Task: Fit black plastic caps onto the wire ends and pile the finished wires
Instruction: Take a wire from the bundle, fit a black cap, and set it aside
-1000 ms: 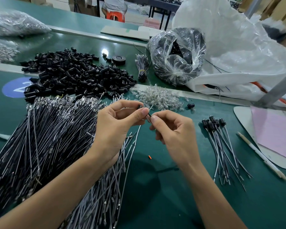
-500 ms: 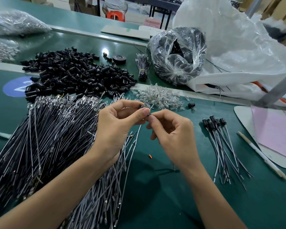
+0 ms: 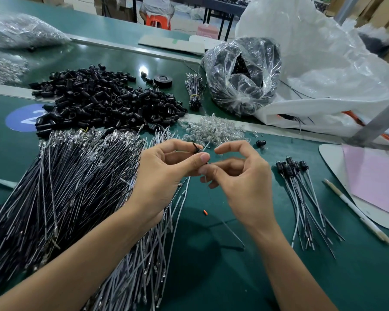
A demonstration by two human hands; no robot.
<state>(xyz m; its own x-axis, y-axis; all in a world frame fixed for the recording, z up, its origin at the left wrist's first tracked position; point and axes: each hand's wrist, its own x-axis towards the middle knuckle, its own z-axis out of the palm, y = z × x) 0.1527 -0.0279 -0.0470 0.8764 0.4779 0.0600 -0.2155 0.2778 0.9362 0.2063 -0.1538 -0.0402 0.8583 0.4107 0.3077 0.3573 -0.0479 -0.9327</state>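
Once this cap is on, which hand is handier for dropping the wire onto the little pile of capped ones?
Probably the right hand: the capped pile lies on its side, close by, and it pinches the wire. The left hand, holding the cap, would have to cross over.

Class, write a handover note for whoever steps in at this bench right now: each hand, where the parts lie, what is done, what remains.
Left hand pinches a wire end with a black cap; right hand pinches the same wire just below.
Loose caps heaped far left; uncapped wires near left; finished wires right.
Done: a small finished pile. To do: seat this cap, then work through the large heap.
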